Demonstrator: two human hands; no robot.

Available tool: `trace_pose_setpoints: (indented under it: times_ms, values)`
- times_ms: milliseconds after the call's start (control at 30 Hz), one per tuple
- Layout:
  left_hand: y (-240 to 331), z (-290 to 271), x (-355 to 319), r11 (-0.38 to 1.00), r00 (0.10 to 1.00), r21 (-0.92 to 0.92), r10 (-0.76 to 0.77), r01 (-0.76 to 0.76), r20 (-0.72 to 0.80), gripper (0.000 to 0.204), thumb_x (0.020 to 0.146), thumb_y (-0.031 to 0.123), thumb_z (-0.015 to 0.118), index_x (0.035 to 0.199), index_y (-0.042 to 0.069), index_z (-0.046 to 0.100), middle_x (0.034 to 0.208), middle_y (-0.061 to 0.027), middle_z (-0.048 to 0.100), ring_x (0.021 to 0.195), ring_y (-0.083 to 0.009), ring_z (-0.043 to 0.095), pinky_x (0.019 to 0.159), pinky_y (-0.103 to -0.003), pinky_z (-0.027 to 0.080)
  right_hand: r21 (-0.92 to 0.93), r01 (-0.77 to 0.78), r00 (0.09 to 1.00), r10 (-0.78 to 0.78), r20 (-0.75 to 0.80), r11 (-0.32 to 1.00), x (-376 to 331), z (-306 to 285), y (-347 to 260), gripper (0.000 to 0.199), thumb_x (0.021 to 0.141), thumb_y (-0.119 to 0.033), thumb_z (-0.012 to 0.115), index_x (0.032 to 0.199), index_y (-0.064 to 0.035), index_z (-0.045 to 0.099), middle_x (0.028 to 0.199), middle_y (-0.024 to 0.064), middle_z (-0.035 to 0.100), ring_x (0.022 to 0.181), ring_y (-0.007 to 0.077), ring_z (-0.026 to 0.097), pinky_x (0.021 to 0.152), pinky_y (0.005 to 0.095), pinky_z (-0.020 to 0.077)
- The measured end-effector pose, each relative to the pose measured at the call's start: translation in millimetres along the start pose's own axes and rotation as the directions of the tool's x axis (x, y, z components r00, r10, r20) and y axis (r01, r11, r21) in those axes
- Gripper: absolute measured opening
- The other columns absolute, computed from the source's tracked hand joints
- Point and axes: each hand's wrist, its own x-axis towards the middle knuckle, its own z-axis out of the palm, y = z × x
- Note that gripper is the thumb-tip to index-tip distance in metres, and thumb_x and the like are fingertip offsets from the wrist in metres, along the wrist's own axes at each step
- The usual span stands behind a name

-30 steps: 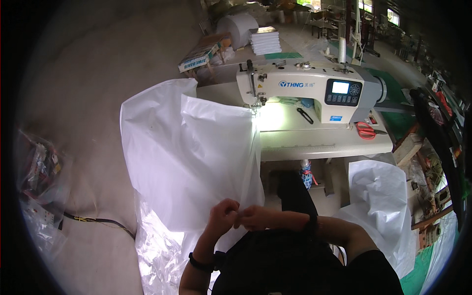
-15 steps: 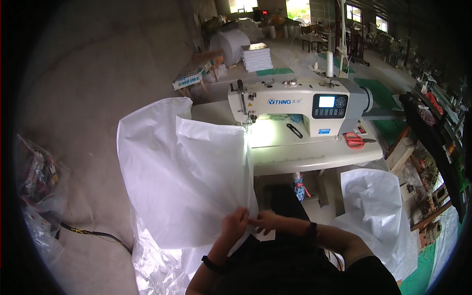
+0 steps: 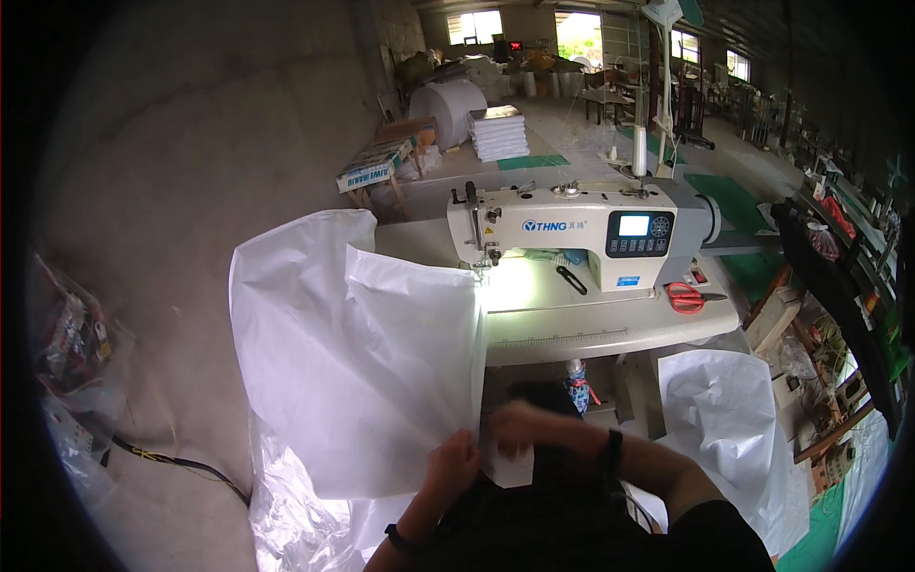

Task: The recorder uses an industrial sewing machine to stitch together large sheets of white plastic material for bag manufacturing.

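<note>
A large white plastic-like sheet (image 3: 372, 362) hangs in folds from the sewing machine (image 3: 562, 229), its upper right corner at the lit needle area. My left hand (image 3: 454, 465) is closed on the sheet's right edge, low down near my lap. Just right of it, apart from the sheet's edge, my right hand (image 3: 519, 429) is smeared by motion. Its fingers do not show clearly, nor does anything in them. A small pale piece (image 3: 515, 467) shows below the right hand.
Red-handled scissors (image 3: 686, 297) and a black thread snipper (image 3: 572, 279) lie on the machine bed. Another white sheet (image 3: 720, 410) drapes at the right. A cone of white thread (image 3: 640, 151) stands behind the machine. A black cable (image 3: 181, 462) crosses the floor at left.
My right hand has come away from the sheet's edge and moved slightly up. My left hand keeps its grip. The whole view has shifted slightly, so the machine appears lower.
</note>
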Motion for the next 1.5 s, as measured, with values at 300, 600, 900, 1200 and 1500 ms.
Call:
trace_pose_setpoints:
  times_ms: [300,600,900,1200,1500]
  values:
    - [45.0,-13.1,8.7,0.987,0.987,0.086,0.129,-0.137,0.094,0.012,0.082,0.016,0.055,0.085,0.005,0.051,0.068,-0.0201,0.059,0.07,-0.0432,0.059,0.062,-0.051,0.047,-0.094,-0.406,0.66,0.221,-0.718,0.909,94.0,-115.2,2.6,0.037,0.084,-0.016,0.051,0.111,0.0093,0.054,0.09,0.0196,0.067,0.08,0.0305,0.068,0.066,0.0399,0.0541]
    - [18.8,-16.5,23.0,0.996,0.994,0.061,-0.075,0.07,0.076,0.015,0.084,0.018,0.055,0.089,0.004,0.052,0.068,-0.0217,0.059,0.068,-0.0444,0.059,0.061,-0.052,0.046,-0.126,-0.405,0.643,0.185,-0.743,0.905,85.1,-64.2,-7.7,0.054,0.08,-0.009,0.05,0.125,0.0186,0.039,0.084,0.0206,0.067,0.072,0.0271,0.069,0.059,0.0365,0.0542]
    - [1.2,-3.4,72.4,0.995,0.996,0.06,-0.082,0.08,0.028,0.015,0.085,0.021,0.054,0.088,0.006,0.053,0.077,-0.0201,0.061,0.073,-0.0418,0.06,0.066,-0.05,0.047,0.044,-0.323,0.647,0.255,-0.719,0.945,79.6,-64.8,-13.7,0.062,0.078,-0.008,0.046,0.134,0.0132,0.03,0.081,0.023,0.066,0.074,0.0353,0.067,0.068,0.0452,0.0519]
    - [-11.8,17.9,122.0,0.992,0.991,-0.009,-0.128,0.129,0.043,0.022,0.084,0.021,0.056,0.1,0.007,0.061,0.084,-0.0192,0.065,0.082,-0.038,0.063,0.073,-0.045,0.049,-0.094,-0.391,0.674,0.215,-0.707,0.916,79.3,-80.0,-9.3,0.06,0.079,-0.011,0.049,0.131,0.0143,0.035,0.077,0.017,0.067,0.069,0.0294,0.068,0.059,0.0394,0.0533]
    - [-28.6,20.0,160.3,0.999,0.994,0.002,-0.051,0.051,-0.095,0.018,0.084,0.021,0.057,0.093,0.006,0.063,0.084,-0.0156,0.065,0.079,-0.0344,0.064,0.07,-0.043,0.05,-0.202,-0.408,0.65,0.128,-0.749,0.89,113.2,-119.7,12.2,0.041,0.078,-0.012,0.052,0.113,0.01,0.054,0.072,0.0134,0.067,0.066,0.0271,0.068,0.057,0.0368,0.0529]
